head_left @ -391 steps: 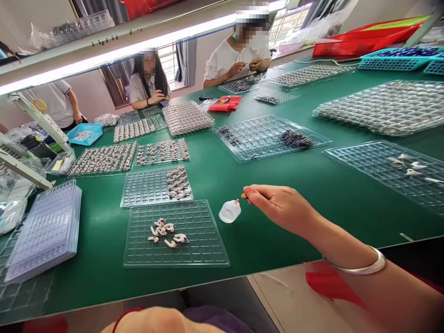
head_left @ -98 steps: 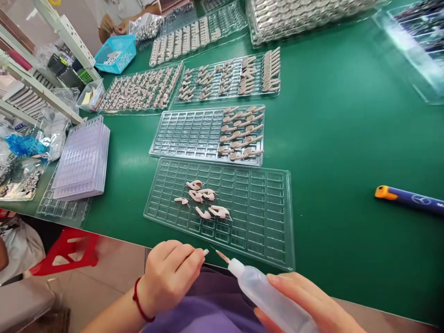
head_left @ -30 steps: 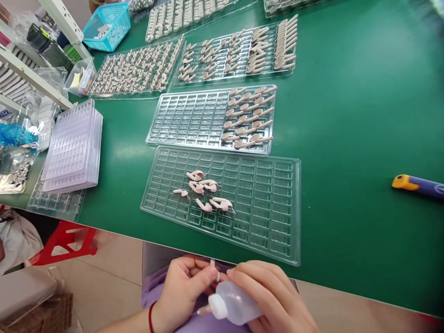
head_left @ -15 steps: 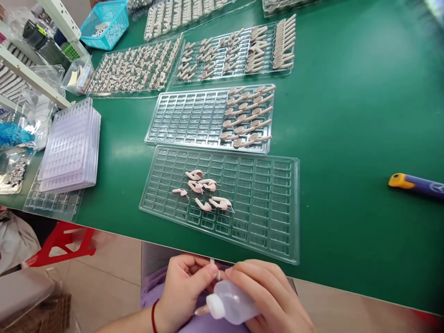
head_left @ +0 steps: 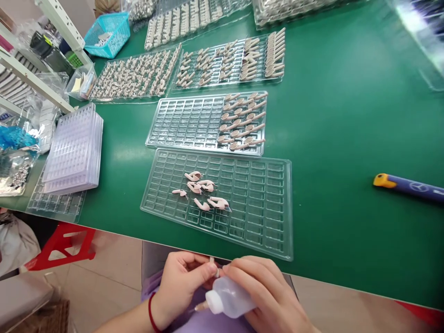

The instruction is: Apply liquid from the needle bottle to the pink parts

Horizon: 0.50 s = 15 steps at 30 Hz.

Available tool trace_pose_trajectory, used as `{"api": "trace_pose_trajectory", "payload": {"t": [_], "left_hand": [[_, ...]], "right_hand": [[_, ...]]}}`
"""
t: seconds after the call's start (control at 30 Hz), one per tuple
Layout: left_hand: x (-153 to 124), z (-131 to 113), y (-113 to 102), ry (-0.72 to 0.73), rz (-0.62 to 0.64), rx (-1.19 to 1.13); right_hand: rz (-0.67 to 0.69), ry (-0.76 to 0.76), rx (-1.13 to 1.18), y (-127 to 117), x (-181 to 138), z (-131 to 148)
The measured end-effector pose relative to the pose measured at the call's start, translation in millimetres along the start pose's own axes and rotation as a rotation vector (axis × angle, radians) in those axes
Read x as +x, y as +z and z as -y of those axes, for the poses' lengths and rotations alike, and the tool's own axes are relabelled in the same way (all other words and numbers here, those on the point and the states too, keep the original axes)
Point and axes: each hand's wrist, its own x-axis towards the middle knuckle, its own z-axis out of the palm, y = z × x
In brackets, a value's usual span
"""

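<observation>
Both my hands meet low over my lap, just short of the table point(head_left: 347, 138) edge. My left hand point(head_left: 182, 282) is curled, thumb and fingertips pinching a small pale part point(head_left: 212, 262) that sticks up between them. My right hand point(head_left: 265, 291) is wrapped around a bottle point(head_left: 232, 296), fingers closed over its top, touching the left fingertips.

Just beyond my hands lies a clear tray point(head_left: 263, 208) on the table, with a few pink pieces point(head_left: 204, 192) loose on its left half. A second tray point(head_left: 183, 122) sits right behind it, a stack of trays point(head_left: 72, 150) off to the left, and a cutter point(head_left: 407, 186) well apart on the right. Nothing stands between my hands and the nearest tray.

The bottle lies nearly level, its long axis running left to right, its nozzle pointing left and a little down beneath my left fingers.
</observation>
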Motion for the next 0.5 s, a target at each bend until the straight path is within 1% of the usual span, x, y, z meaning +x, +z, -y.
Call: {"api": "trace_pose_trajectory", "payload": {"t": [0.03, 0.07, 0.1, 0.17, 0.2, 0.23, 0.27, 0.33, 0.5], "left_hand": [[-2.5, -5.5, -2.4, 0.049, 0.004, 0.104], [-5.2, -11.5, -5.0, 0.148, -0.001, 0.234], [-8.0, -17.8, -7.6, 0.302, -0.012, 0.378], [-12.4, -29.5, -12.4, 0.689, -0.040, 0.658], [-13.7, -34.5, -14.2, 0.859, -0.048, 0.771], [-14.4, -38.6, -15.6, 0.988, -0.052, 0.856], [-14.7, -41.9, -16.5, 1.070, -0.055, 0.920], [-14.4, -46.1, -17.3, 1.139, -0.063, 1.005], [-13.5, -49.3, -16.5, 1.180, -0.061, 1.098]], "right_hand": [[0.004, 0.004, 0.035, -2.0, 1.9, -0.2], [0.007, 0.013, 0.074, -4.1, 3.3, -0.5], [0.008, 0.027, 0.111, -6.3, 4.0, -0.7], [-0.003, 0.052, 0.159, -9.9, 3.5, -1.4], [-0.009, 0.062, 0.168, -11.1, 2.3, -1.7], [-0.010, 0.071, 0.173, -12.0, 0.9, -2.0], [-0.014, 0.076, 0.173, -12.5, -0.7, -2.2], [-0.026, 0.084, 0.170, -12.9, -4.1, -2.7], [-0.043, 0.108, 0.160, -12.6, -8.8, -5.1]]}}
